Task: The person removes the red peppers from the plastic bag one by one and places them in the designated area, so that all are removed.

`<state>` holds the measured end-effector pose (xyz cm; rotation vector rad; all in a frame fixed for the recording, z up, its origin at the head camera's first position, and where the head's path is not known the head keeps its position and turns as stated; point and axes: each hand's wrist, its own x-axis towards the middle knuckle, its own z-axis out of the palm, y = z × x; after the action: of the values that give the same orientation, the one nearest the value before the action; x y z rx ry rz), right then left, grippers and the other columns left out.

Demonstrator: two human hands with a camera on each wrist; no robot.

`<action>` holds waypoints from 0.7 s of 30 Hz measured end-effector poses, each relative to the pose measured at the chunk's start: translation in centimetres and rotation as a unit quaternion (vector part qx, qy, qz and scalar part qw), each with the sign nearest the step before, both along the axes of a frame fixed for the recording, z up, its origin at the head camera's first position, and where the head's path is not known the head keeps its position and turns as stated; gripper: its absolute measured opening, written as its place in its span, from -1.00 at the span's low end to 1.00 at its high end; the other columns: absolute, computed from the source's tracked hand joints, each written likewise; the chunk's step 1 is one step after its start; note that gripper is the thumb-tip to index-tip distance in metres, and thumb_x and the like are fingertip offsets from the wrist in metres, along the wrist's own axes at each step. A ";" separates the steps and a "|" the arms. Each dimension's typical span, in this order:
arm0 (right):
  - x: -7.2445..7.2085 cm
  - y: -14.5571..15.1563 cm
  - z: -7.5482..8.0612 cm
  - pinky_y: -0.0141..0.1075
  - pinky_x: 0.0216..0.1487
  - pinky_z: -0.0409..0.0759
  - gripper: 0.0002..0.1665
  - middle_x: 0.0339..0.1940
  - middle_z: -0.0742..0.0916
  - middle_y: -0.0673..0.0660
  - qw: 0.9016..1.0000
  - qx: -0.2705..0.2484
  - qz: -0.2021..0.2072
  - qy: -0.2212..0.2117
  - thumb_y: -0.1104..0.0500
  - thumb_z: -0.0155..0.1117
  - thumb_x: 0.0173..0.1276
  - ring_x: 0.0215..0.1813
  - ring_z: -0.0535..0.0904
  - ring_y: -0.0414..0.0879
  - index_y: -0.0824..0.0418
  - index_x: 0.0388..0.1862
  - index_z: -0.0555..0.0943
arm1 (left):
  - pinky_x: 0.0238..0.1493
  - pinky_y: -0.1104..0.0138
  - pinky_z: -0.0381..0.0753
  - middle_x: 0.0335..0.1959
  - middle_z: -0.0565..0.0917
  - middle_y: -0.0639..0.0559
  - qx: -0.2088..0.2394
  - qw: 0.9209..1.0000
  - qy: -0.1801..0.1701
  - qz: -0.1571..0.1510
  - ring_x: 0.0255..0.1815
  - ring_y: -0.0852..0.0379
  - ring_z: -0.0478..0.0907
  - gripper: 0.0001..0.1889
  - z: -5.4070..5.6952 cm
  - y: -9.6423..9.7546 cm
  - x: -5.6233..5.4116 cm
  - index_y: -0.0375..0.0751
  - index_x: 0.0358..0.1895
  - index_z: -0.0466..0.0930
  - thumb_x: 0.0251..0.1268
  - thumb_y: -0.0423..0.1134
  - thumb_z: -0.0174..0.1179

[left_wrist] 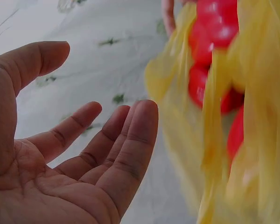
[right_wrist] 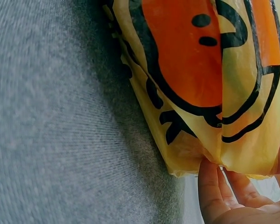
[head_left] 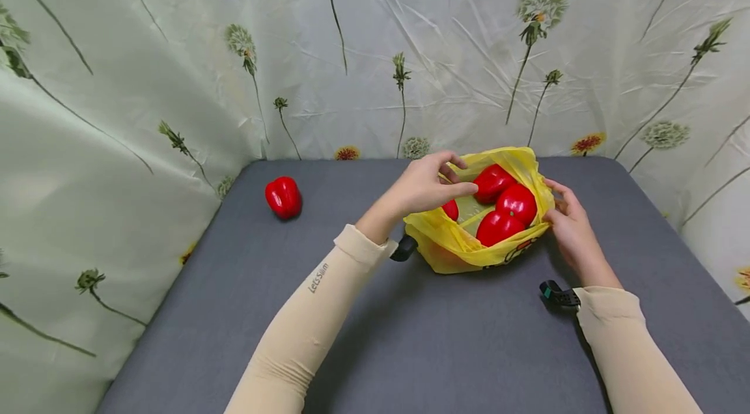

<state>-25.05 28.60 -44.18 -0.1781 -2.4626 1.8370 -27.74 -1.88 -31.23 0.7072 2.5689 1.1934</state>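
Observation:
A yellow plastic bag [head_left: 448, 251] with black and orange print sits open-mouthed on the table. Several glossy red bell peppers [head_left: 518, 204] lie inside it, one partly covered by the bag's left side and my left hand. Over the left part of the mouth is my left hand [head_left: 432, 181], thumb apart from the loosely bent fingers, holding nothing. In the left wrist view its palm and fingers [left_wrist: 135, 144] stand beside the bag. My right hand [head_left: 571, 228] grips the bag's right edge, with thumb and fingers [right_wrist: 212, 191] at the plastic in the right wrist view.
Another red bell pepper [head_left: 284, 198] rests by itself at the back left of the grey table [head_left: 457, 336]. A pale curtain [head_left: 375, 43] printed with dandelions hangs behind and along the sides. A black wrist device [head_left: 559, 295] sits under my right cuff.

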 end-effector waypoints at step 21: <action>-0.2 0.3 -0.4 -0.56 -0.06 0.58 -0.18 0.49 0.37 0.26 1.000 -0.019 0.007 -0.007 0.40 -0.12 0.60 0.11 0.42 -0.28 0.00 0.77 0.12 | 0.00 0.24 0.83 0.15 0.61 0.08 -0.017 0.987 -0.159 0.006 0.05 0.08 0.68 -0.50 -4.5 7.7 -3.5 -0.04 0.22 0.56 0.35 0.06 0.49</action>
<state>-25.22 28.93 -44.55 -0.1765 -2.4455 1.8970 -31.21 5.79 -35.70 0.4524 2.3246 1.1562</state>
